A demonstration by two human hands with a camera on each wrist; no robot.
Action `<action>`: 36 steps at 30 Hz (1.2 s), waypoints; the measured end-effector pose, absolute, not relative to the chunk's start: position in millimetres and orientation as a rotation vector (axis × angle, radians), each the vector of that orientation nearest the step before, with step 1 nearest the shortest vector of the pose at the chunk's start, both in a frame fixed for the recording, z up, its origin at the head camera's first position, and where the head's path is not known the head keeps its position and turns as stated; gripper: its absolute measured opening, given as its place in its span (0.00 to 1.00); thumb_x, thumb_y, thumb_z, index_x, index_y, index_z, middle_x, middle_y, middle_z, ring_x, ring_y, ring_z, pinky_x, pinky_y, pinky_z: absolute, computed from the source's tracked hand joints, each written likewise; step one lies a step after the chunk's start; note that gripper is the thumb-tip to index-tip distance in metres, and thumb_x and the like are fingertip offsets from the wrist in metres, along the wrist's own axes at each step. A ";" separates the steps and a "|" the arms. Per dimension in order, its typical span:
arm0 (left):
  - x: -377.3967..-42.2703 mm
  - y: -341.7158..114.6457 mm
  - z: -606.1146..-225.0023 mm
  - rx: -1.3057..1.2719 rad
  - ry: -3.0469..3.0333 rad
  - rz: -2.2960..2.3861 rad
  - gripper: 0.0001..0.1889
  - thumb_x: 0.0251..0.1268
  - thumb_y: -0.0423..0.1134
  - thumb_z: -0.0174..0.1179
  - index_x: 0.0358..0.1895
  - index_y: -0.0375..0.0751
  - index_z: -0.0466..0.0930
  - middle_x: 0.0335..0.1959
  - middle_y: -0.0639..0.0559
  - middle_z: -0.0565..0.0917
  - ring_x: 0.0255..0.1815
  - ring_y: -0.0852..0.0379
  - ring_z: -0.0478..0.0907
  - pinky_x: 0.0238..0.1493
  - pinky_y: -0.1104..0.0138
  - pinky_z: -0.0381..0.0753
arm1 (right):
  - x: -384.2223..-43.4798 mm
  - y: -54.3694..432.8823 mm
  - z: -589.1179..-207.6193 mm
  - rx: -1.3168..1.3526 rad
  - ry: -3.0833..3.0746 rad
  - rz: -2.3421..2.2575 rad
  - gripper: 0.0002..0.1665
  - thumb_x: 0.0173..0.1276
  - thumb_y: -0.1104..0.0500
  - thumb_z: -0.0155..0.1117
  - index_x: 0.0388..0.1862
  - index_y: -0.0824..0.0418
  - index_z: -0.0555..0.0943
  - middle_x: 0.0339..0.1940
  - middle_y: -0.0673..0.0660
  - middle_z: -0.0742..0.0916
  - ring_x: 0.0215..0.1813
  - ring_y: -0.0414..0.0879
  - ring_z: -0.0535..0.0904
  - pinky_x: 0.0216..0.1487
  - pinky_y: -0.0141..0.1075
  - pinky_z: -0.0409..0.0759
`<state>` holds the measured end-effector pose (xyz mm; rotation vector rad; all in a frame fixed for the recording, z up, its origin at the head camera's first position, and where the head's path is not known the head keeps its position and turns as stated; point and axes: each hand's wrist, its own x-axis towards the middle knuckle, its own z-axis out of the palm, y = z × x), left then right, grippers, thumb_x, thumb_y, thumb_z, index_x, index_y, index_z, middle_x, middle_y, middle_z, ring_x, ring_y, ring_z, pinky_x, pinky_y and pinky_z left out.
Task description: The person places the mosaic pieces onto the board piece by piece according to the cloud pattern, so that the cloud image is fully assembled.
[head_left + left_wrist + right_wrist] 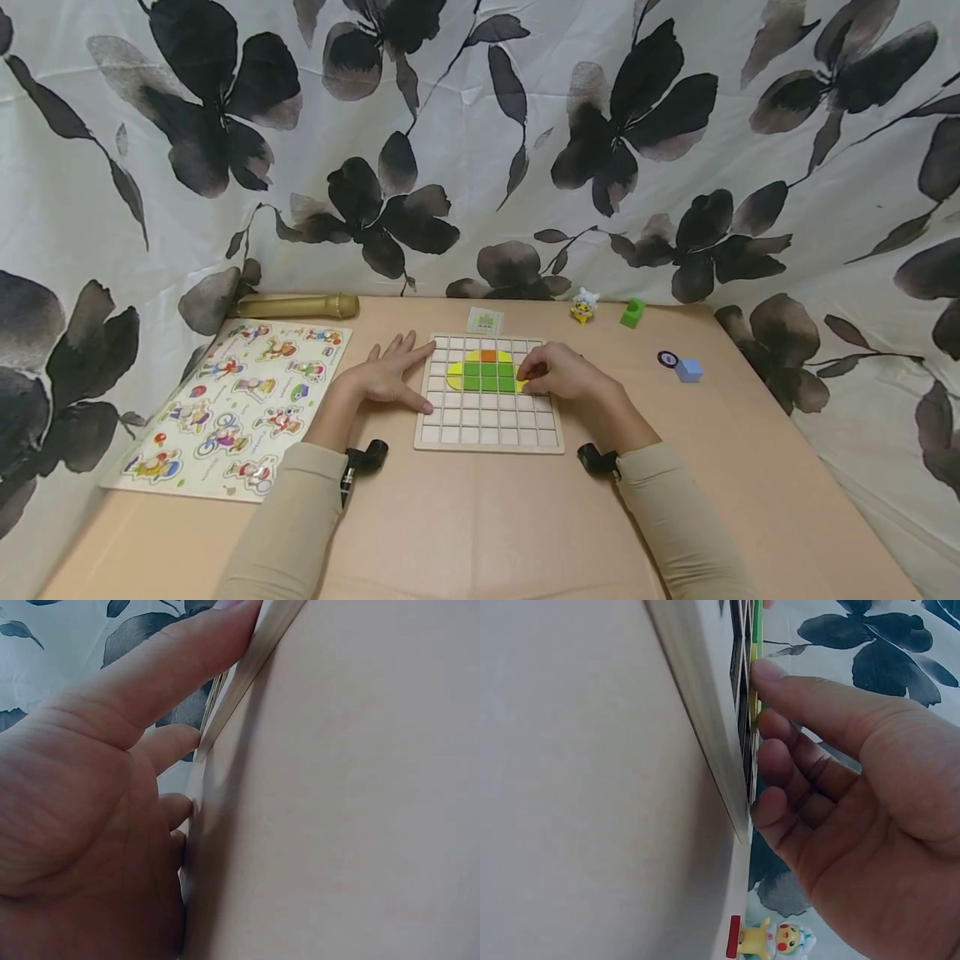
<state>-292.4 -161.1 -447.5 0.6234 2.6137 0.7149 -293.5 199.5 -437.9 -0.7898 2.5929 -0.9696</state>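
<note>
A white gridded puzzle board [480,421] lies on the table, with green tiles [489,377], an orange tile [489,356] and yellow tiles [455,375] set in its squares. My left hand [390,379] is spread flat at the board's left side, and its thumb [202,652] touches the wooden edge. Over the right part of the grid, my right hand [562,373] has its fingers curled and pinches a yellow tile [754,682] between thumb and forefinger. That tile lies at the board's surface and is partly hidden by the fingertips.
Left of the board lies a large picture board [247,417], with a brownish-green tube [300,307] behind it. A small pattern card [485,321] is beyond the grid. Farther right are a toy figure [582,307], a green block [632,312], a dark disc [667,359] and a blue cube [688,370].
</note>
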 end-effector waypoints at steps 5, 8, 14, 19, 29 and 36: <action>-292.0 -160.3 -447.4 0.621 2.609 0.717 0.66 0.45 0.64 0.78 0.86 0.50 0.48 0.86 0.33 0.34 0.87 0.32 0.26 0.81 0.33 0.24 | -292.6 209.0 -426.6 -0.752 2.675 -1.018 0.10 0.67 0.62 0.75 0.47 0.59 0.90 0.41 0.53 0.89 0.42 0.46 0.79 0.43 0.36 0.79; -291.7 -160.3 -447.4 0.618 2.608 0.719 0.65 0.45 0.63 0.78 0.86 0.50 0.49 0.86 0.32 0.34 0.86 0.32 0.27 0.81 0.33 0.25 | -292.8 221.5 -418.4 -0.698 2.796 -1.073 0.14 0.67 0.63 0.74 0.51 0.61 0.89 0.42 0.55 0.88 0.43 0.49 0.78 0.45 0.38 0.78; -292.3 -160.8 -447.5 0.617 2.607 0.724 0.65 0.45 0.63 0.78 0.86 0.51 0.48 0.86 0.33 0.33 0.87 0.33 0.26 0.81 0.34 0.24 | -293.1 248.5 -411.9 -0.531 2.923 -1.075 0.18 0.71 0.61 0.71 0.58 0.62 0.86 0.47 0.57 0.87 0.47 0.52 0.79 0.45 0.41 0.80; -292.7 -160.8 -448.6 0.617 2.605 0.712 0.66 0.45 0.65 0.78 0.86 0.51 0.48 0.86 0.34 0.33 0.87 0.34 0.25 0.81 0.35 0.23 | -297.0 265.2 -419.5 -0.350 2.940 -1.006 0.19 0.74 0.57 0.69 0.61 0.60 0.85 0.47 0.57 0.85 0.46 0.53 0.78 0.40 0.41 0.81; -294.1 -159.9 -447.9 0.614 2.608 0.710 0.66 0.45 0.65 0.78 0.86 0.52 0.48 0.86 0.34 0.33 0.87 0.34 0.25 0.81 0.35 0.23 | -310.4 281.7 -440.5 -0.326 2.889 -0.825 0.13 0.70 0.62 0.71 0.51 0.63 0.87 0.42 0.59 0.86 0.42 0.51 0.78 0.41 0.37 0.79; -293.7 -160.8 -449.0 0.603 2.611 0.711 0.66 0.45 0.65 0.78 0.86 0.53 0.48 0.87 0.36 0.32 0.87 0.35 0.25 0.81 0.36 0.22 | -310.3 278.7 -443.9 -0.301 2.873 -0.803 0.08 0.71 0.64 0.69 0.48 0.63 0.86 0.41 0.59 0.86 0.41 0.51 0.79 0.42 0.36 0.79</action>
